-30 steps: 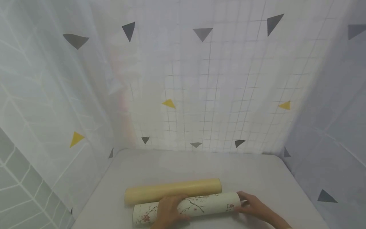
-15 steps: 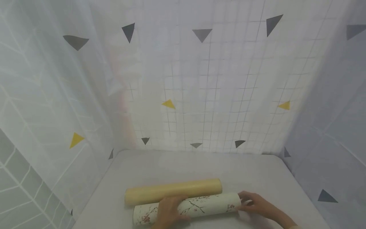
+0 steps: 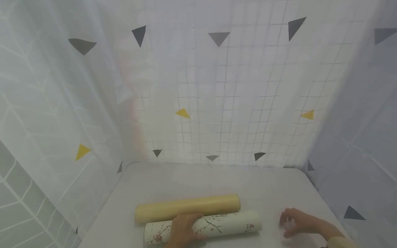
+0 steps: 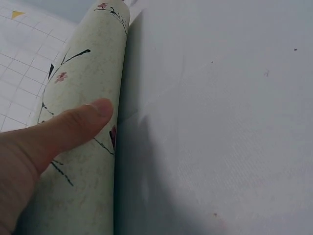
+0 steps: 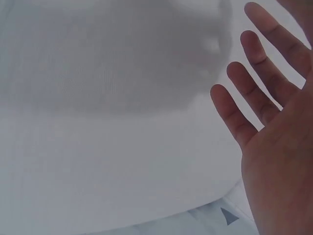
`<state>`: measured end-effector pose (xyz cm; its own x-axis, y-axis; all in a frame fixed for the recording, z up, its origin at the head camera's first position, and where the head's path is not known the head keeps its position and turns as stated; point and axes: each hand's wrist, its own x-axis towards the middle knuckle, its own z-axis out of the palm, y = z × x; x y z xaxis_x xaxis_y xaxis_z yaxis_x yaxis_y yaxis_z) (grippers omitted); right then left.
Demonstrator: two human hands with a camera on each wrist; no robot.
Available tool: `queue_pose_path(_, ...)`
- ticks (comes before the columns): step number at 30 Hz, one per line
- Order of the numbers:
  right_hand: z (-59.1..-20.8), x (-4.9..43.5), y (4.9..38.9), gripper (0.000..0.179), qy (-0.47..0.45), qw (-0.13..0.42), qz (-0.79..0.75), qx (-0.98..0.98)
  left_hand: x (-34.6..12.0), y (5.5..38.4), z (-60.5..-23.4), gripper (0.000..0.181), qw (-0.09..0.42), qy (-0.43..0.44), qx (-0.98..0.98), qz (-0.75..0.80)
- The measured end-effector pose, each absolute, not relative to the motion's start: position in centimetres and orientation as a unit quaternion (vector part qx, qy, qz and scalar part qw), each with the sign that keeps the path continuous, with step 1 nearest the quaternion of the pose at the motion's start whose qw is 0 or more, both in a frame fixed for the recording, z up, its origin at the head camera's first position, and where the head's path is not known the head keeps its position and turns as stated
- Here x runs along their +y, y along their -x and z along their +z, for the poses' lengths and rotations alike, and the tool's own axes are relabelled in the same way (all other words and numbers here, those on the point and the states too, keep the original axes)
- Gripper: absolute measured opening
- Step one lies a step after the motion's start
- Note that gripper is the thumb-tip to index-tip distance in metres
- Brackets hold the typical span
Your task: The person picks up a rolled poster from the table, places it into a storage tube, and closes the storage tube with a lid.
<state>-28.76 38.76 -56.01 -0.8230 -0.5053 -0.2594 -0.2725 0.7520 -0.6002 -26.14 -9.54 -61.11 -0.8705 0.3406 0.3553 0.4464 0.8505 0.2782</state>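
Note:
A white wallpaper roll (image 3: 231, 224) printed with dark branches and pink blossoms lies across the near part of the table. My left hand (image 3: 182, 229) grips it left of its middle, fingers over the far side. In the left wrist view the thumb (image 4: 80, 125) lies across the printed paper. Just behind lies a plain yellow roll (image 3: 189, 207), close alongside the printed one. My right hand (image 3: 299, 222) is apart from both, to the right of the white roll's end. Its fingers (image 5: 230, 112) are spread and hold nothing in the right wrist view.
The pale table (image 3: 270, 184) has rounded back corners. Behind it hangs a white curtain (image 3: 242, 103) with a grid and grey and yellow triangles. More curtain (image 3: 359, 137) hangs along the right side, and a leaf-patterned sheet (image 3: 21, 193) is at the left.
My right hand has let go of the white wallpaper roll's right end and moved away to the right. The left hand stays on the roll, and both rolls lie nearly as before.

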Motion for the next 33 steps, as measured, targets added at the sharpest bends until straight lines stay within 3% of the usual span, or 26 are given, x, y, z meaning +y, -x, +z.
queue_pose_path(8, -56.0, 37.1, 27.7, 0.048, 0.089, 0.26, -0.204, 0.94, -9.7, 26.1, -60.9, 0.073, 0.139, 0.194, -0.953, -0.188)
queue_pose_path(14, -57.4, 37.5, 27.7, 0.053, 0.102, 0.227, -0.161, 0.955, -9.5, 26.2, -61.1, 0.073, 0.141, 0.203, -0.949, -0.197)
queue_pose_path(23, -58.8, 39.5, 28.2, 0.034, 0.237, 0.145, -0.185, 0.943, -9.5, 26.2, -61.1, 0.071, 0.144, 0.206, -0.945, -0.21)
queue_pose_path(33, -59.3, 38.6, 28.6, 0.016, 0.28, 0.142, -0.269, 0.911, -9.6, 25.8, -60.8, 0.074, 0.165, 0.208, -0.945, -0.189)
